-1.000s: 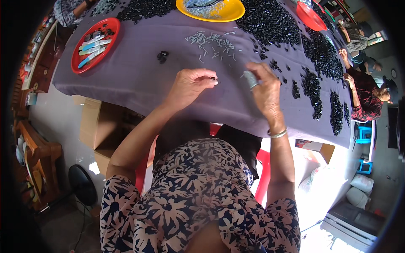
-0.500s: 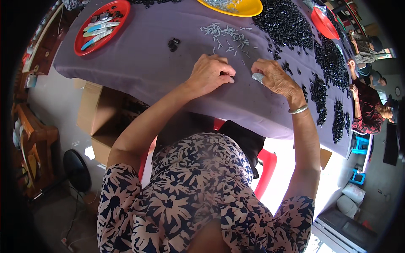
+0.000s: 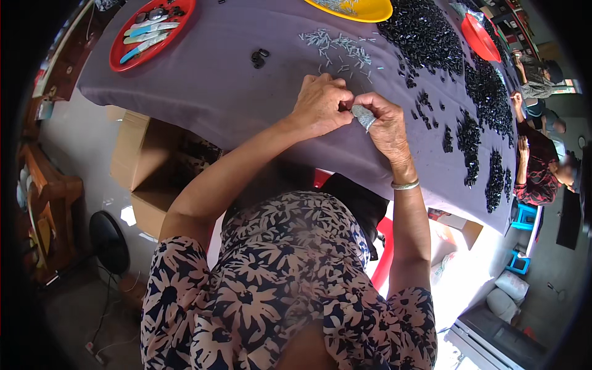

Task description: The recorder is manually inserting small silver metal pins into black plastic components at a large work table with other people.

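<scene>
Above the purple tablecloth [image 3: 246, 98], my two hands meet at the fingertips. My left hand [image 3: 319, 106] is closed in a pinch on a small black piece [image 3: 347, 107], mostly hidden by the fingers. Fingers of my right hand [image 3: 387, 126] are pinched against it; whatever they hold is too small to make out. A grey cover [image 3: 363, 115] wraps a digit of that hand. Just beyond lies a loose scatter of thin silvery pins [image 3: 339, 48]. A few black pieces [image 3: 259, 58] sit to the left of them.
Large heaps of black pieces [image 3: 425, 40] spread across the right side. A yellow dish [image 3: 376, 15] of pins, a red plate [image 3: 114, 58] with knives and a red bowl [image 3: 481, 40] stand around. A cardboard box [image 3: 131, 154] is below the table's edge; other people [image 3: 542, 148] sit at right.
My right hand has moved left and turned, closing the gap to my left hand. The left hand has shifted slightly right and still pinches the black piece.
</scene>
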Demonstrator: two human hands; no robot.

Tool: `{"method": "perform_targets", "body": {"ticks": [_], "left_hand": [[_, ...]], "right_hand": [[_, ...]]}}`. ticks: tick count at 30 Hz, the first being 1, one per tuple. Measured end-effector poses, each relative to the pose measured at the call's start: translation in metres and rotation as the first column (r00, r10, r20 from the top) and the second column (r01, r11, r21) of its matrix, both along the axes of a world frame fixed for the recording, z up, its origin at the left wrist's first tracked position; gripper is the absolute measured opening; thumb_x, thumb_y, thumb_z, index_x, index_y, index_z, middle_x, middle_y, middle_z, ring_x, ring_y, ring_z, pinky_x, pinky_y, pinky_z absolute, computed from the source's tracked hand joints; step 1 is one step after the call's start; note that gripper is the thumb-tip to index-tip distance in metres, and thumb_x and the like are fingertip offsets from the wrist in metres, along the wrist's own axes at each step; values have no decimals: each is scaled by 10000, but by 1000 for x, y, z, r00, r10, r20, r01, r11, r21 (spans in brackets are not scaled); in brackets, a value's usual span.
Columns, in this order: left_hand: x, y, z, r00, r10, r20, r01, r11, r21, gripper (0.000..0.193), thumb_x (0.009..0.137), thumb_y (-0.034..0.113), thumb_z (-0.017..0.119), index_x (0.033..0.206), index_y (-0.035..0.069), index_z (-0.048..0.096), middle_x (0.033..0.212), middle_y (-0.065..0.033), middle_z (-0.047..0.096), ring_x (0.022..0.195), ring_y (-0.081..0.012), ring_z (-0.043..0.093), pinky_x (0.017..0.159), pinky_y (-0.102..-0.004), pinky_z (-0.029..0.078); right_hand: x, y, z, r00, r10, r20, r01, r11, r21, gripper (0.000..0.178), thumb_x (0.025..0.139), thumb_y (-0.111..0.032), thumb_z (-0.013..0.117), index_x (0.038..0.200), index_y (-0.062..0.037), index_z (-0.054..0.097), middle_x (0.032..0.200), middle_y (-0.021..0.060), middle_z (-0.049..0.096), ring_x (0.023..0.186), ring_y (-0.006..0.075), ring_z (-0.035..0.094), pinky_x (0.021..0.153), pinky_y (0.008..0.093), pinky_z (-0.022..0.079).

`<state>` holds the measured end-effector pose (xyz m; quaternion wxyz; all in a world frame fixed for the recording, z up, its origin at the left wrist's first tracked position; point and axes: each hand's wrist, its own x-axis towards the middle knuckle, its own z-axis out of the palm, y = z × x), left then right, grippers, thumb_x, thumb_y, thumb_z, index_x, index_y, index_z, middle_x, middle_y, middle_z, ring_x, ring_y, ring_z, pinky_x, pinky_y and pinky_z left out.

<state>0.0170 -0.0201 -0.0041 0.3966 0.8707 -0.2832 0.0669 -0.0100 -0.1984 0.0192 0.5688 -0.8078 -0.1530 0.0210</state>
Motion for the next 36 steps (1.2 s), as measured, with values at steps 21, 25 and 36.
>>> {"method": "perform_targets", "body": {"ticks": [21, 25, 36], "left_hand": [[8, 6, -3, 977, -116, 178, 148, 973, -175, 131, 652, 72, 748, 743, 33, 662, 725, -71, 590, 728, -282, 573, 652, -394, 454], [10, 10, -8, 987, -99, 129, 118, 982, -146, 131, 654, 27, 725, 774, 26, 671, 754, -77, 598, 749, -275, 568, 678, -388, 451], [8, 7, -2, 991, -93, 92, 105, 986, -132, 114, 684, 66, 729, 795, 53, 706, 765, -61, 609, 754, -262, 571, 685, -383, 461]], "right_hand": [[-9, 16, 9, 909, -89, 407, 225, 927, -301, 158, 770, 65, 689, 900, -17, 649, 807, 104, 642, 712, 234, 646, 632, 318, 495], [-6, 20, 9, 906, -43, 421, 180, 939, -294, 152, 750, 85, 656, 867, -10, 635, 785, 136, 622, 700, 314, 629, 612, 364, 486], [-11, 12, 4, 931, -93, 354, 195, 944, -265, 153, 768, 110, 618, 865, -9, 625, 778, 111, 647, 681, 253, 636, 593, 347, 492]]}}
